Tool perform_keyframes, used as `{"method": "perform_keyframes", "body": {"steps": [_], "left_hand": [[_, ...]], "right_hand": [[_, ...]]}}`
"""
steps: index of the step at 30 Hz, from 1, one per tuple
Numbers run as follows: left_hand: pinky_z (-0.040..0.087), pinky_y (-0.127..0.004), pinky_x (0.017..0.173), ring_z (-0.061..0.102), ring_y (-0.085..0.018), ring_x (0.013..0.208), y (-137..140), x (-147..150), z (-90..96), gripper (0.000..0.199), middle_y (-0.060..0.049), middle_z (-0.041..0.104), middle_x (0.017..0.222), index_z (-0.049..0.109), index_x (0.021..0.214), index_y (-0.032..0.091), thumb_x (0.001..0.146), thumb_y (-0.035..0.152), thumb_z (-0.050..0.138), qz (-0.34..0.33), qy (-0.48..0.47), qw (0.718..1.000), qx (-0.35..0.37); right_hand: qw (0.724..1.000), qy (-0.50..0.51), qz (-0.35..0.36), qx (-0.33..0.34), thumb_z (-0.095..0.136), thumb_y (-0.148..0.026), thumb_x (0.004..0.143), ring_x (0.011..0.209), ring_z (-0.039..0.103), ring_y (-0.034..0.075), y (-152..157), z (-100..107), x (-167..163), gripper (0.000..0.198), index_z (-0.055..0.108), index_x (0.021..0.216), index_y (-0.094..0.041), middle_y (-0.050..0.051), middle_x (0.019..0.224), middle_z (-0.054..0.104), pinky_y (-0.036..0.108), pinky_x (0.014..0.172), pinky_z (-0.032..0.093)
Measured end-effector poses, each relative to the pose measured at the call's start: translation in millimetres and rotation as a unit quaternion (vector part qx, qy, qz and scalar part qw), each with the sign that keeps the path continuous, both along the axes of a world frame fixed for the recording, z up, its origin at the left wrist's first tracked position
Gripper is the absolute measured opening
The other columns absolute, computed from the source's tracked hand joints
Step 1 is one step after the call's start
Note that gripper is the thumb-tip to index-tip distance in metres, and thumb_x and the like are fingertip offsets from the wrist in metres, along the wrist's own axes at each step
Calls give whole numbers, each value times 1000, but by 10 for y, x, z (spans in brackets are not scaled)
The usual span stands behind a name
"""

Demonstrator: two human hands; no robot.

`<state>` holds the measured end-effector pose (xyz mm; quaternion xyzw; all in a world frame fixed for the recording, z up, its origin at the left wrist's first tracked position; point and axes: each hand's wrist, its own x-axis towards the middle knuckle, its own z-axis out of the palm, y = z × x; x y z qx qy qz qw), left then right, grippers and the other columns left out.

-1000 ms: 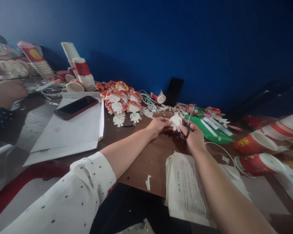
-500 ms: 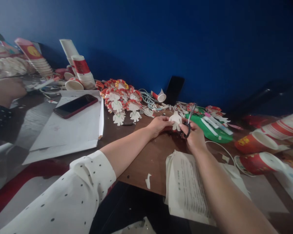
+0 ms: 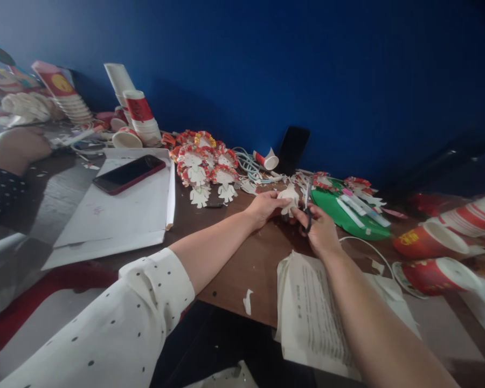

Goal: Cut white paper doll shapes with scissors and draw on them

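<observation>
Between my hands is a small white paper doll cutout [image 3: 290, 198], its plain side facing me. My left hand [image 3: 265, 207] pinches its left edge. A pair of scissors [image 3: 307, 207] with black handles is in my right hand [image 3: 320, 229], blades pointing up and away. My right thumb and fingertips also reach the cutout's lower right side. The blades stand beside the paper, and I cannot tell whether they touch it. Left of my hands lies a pile of finished-looking paper dolls [image 3: 204, 167] with red and white frilled heads.
A phone [image 3: 129, 173] rests on white paper at the left; another phone [image 3: 293, 150] leans on the blue wall. Stacked paper cups [image 3: 141, 116] stand behind. Markers [image 3: 361, 207] lie on a green disc [image 3: 335, 211]. Red cups [image 3: 430, 238] and a printed booklet [image 3: 307, 307] are nearer. Another person's hand [image 3: 18, 148] is far left.
The view has shifted slightly, moving most things a little to the right. My hands have drawn the cutout slightly left, and the scissors now point more upright.
</observation>
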<state>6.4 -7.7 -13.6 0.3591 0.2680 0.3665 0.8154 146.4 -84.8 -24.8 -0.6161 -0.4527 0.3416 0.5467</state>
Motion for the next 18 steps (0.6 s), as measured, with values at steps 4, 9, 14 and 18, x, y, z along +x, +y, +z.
{"method": "perform_keyframes", "body": {"steps": [4,9,14,18], "left_hand": [[50,-28,64,61,-12,54,15,1,-17,4,-3,65,62,61,81,9,80,6,62,5,-9,1000,6],[50,-27,67,61,-11,56,30,7,-25,3,-3,66,64,63,80,9,79,6,62,7,-20,1000,6],[49,-25,67,61,-10,57,60,-1,-48,5,-3,67,65,65,82,9,77,9,67,22,-11,1000,10],[49,-26,64,60,-11,55,77,-12,-58,11,-2,66,64,65,83,11,74,13,71,43,-5,999,7]], "right_hand": [[1000,-28,-2,-13,76,-63,65,40,46,9,-33,68,-41,61,70,102,-15,4,67,69,22,35,33],[998,-45,-49,1,76,-64,63,50,56,13,-49,106,-94,62,74,100,-14,6,73,71,23,40,38],[997,-56,-51,-10,78,-60,62,51,55,13,-56,140,-118,58,76,98,-14,5,71,71,25,48,43],[997,-72,-28,-29,77,-62,62,58,61,16,-63,181,-123,59,77,95,-14,5,70,72,27,55,46]]}}
